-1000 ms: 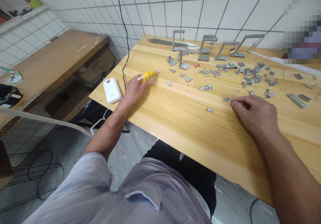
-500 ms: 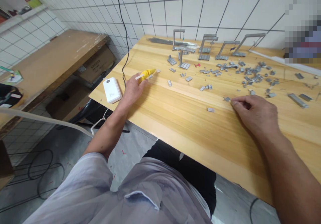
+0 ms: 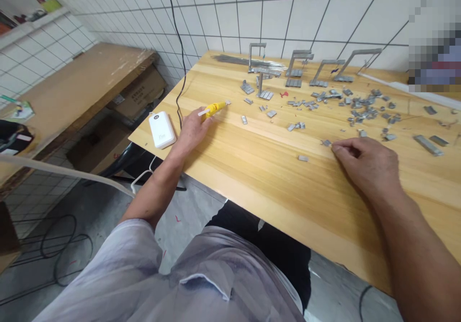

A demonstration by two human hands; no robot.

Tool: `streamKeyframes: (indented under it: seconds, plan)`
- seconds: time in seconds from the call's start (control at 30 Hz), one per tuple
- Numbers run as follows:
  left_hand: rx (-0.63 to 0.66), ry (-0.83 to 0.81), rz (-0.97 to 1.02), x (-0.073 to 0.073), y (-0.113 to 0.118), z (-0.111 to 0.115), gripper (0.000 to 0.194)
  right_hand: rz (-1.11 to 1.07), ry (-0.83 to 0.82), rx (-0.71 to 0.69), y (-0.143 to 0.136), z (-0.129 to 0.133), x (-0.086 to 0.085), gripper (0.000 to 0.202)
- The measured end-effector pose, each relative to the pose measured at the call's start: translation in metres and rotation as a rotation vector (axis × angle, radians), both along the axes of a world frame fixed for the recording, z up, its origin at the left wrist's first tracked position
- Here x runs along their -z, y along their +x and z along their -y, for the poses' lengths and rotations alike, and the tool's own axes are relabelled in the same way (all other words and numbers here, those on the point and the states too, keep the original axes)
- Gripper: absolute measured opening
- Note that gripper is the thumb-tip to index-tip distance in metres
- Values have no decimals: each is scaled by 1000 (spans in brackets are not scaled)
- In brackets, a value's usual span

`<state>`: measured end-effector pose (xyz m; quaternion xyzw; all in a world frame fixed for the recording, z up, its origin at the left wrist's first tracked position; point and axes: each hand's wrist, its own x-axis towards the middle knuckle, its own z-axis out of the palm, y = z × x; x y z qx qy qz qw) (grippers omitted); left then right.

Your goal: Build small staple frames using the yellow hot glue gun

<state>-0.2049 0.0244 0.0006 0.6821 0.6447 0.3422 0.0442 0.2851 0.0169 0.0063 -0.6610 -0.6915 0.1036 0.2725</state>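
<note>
My left hand (image 3: 195,129) is closed on a yellow tool (image 3: 215,108) with a white part at its rear; the tool's tip points right, close to a small pale piece on the wooden table (image 3: 230,168). My right hand (image 3: 367,161) rests on the table farther right, with thumb and forefinger pinched together. A small grey metal piece (image 3: 326,142) lies at those fingertips; whether they grip it cannot be made out. Another grey piece (image 3: 303,158) lies to the left of my right hand. Behind it is a pile of grey metal pieces (image 3: 363,108).
Bent metal frames (image 3: 320,74) stand along the back by the tiled wall, near a bundle of thin rods (image 3: 234,61). A white device (image 3: 162,130) lies at the left corner by a black cable (image 3: 180,81). Another workbench (image 3: 79,86) stands at the left.
The yellow tool in my left hand has turned slightly and moved a little to the right. My right hand has stayed in place.
</note>
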Motion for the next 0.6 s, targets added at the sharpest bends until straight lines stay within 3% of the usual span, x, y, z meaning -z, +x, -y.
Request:
streamKeyframes:
  seconds: [0.33, 0.6]
  plan:
    - [-10, -8, 67, 4, 2, -6, 26, 10, 46, -24, 4, -2, 7, 32]
    - [-8, 49, 70, 11, -4, -10, 25, 6, 1, 18, -3, 0, 1, 37]
